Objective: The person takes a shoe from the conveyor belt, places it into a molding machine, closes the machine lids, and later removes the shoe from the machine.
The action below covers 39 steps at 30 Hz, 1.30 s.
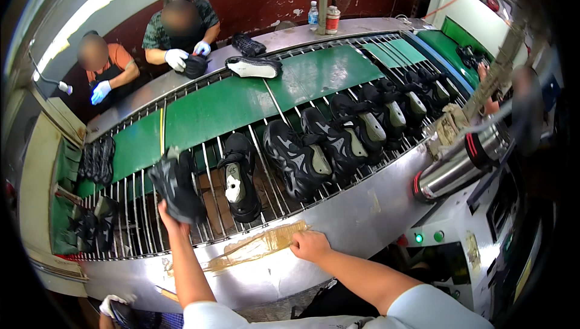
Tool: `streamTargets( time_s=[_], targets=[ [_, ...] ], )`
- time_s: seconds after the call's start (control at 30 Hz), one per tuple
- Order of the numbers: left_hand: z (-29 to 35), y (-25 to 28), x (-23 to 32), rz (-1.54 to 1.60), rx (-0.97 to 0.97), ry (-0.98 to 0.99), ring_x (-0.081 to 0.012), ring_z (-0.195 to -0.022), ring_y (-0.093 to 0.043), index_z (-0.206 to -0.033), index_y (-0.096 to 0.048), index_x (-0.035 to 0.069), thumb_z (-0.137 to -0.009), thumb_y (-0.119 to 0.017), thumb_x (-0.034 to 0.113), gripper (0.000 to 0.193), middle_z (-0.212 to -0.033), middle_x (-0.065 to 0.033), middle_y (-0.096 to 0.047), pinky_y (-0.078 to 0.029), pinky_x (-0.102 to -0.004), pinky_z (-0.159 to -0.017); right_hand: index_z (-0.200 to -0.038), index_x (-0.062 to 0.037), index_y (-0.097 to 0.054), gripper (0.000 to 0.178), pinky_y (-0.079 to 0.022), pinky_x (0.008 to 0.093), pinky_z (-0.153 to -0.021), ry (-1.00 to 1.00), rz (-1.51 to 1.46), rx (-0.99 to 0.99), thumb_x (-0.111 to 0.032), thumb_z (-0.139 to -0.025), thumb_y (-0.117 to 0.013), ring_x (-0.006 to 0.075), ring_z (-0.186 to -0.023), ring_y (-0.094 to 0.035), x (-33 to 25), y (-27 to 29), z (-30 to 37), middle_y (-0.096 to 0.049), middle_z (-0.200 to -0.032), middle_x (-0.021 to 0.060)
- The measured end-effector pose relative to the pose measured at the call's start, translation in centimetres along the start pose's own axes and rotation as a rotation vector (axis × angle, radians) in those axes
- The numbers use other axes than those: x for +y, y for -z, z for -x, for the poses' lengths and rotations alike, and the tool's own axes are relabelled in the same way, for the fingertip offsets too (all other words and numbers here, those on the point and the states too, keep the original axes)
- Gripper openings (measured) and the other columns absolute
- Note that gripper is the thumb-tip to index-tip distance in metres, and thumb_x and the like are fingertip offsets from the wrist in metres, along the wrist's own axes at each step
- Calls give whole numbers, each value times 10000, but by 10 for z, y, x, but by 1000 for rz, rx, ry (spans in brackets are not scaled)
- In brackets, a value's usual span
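My left hand [173, 220] grips a black and grey shoe [179, 189] by its lower end, over the metal rods of the conveyor rack [140, 220]. The shoe is slightly blurred. Curled into a fist, my right hand [310, 245] rests on the steel front edge beside a strip of brown tape [266, 247]; I see nothing in it. Between and beyond my hands, a black shoe with a pale patch [241, 178] lies on the rods. A row of more black shoes [296, 158] runs from there to the right.
A green belt [229, 108] runs behind the rods, with a white-soled shoe [254, 67] at its far edge. Two gloved co-workers [178, 33] stand across the line. A steel flask [453, 175] and a control box with a green light [419, 238] are at right.
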<state>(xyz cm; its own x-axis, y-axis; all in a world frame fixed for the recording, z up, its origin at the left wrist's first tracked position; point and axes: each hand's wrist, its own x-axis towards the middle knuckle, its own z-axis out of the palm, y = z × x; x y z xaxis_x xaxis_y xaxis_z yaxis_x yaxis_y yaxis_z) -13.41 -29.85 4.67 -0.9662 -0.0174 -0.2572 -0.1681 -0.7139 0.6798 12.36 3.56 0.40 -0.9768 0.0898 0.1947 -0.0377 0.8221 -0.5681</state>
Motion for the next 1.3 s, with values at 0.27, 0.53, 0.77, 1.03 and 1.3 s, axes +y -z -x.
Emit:
streamTargets(
  time_s=[0.27,0.53,0.77,1.03,1.3],
  targets=[
    [277,-16,-35,77,-399,178,-375,-999,-582,-1323,-465,57,-825,-336,704,827,-1182,-227,-579,-486,-495,-870,-802,-121,-626,170,-500,384,-611,-237,-128,-147,-290,-786,-610,248,-696,-649,-7,14,-6,-657,-729,85],
    [403,-202,-25,-191,-508,681,-341,-971,-622,-1304,-466,9,-989,-367,373,491,-1177,-225,-592,-521,-464,-841,-1356,-55,-451,507,-377,431,-1056,-505,-2279,-437,-402,-1010,-322,264,-1202,-517,-59,101,26,-561,-1284,141],
    [419,-221,-122,-143,-973,1023,-384,-1313,-369,-1452,-306,94,-873,-341,677,823,-1461,-187,-354,-288,-598,-1056,-1200,-73,-580,458,-358,501,-1049,160,-2235,165,-408,-980,-360,328,-1172,-515,-5,213,111,-596,-1192,154],
    [428,-181,-239,-208,-541,1219,-315,-1165,-539,-1308,-473,58,-912,-576,341,497,-1284,-113,-559,-403,-484,-1021,-1251,-62,-581,511,-325,442,-1092,-248,-1980,515,-398,-889,-449,332,-1272,-445,2,285,287,-437,-1398,210],
    [448,-277,-307,-528,-936,653,-179,-926,-614,-1225,-531,-22,-883,-652,147,401,-1071,-100,-624,-514,-312,-828,-1290,-7,-510,621,-442,459,-996,-477,-2587,7,-327,-757,-525,382,-1070,-601,-12,258,363,-600,-1211,215]
  ],
)
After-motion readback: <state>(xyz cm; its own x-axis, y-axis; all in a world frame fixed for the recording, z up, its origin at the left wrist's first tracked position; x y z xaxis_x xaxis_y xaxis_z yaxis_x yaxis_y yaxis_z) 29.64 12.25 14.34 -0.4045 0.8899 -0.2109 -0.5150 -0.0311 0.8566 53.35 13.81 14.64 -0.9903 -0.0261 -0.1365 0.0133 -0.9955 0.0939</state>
